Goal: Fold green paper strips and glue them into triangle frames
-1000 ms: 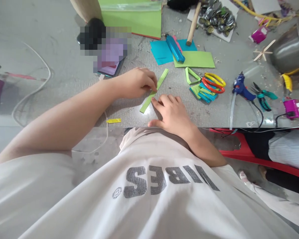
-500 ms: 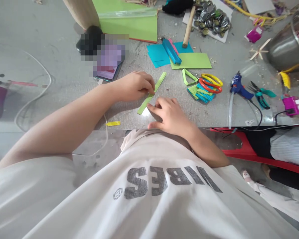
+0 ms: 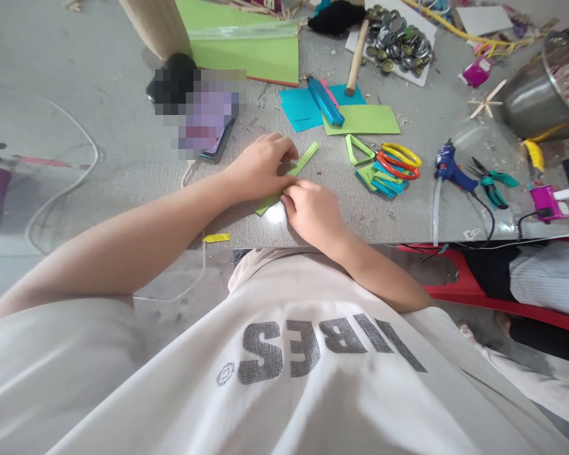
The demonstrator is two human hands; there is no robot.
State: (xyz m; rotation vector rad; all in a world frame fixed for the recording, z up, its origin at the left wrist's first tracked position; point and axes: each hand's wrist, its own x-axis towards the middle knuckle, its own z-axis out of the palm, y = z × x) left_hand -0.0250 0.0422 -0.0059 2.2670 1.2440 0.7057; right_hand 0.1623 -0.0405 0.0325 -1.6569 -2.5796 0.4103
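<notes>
Now right hand [image 3: 313,208] pinching green strip [image 3: 306,159]; left hand [image 3: 258,167] grip unclear; shirt lettering [image 3: 262,354] ends "IBES".

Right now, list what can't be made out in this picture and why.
Head view: middle of the green strip, behind the left hand and right hand.
Head view: detail on the phone, masked by blocky pixels.
Head view: print on the yellow tag, too small to read.
Head view: the bucket's right side, cut off by the picture's edge.

My left hand [image 3: 264,169] and right hand [image 3: 315,210] meet over a green strip [image 3: 308,156]; a blue glue gun [image 3: 454,170] lies off to the right.
</notes>
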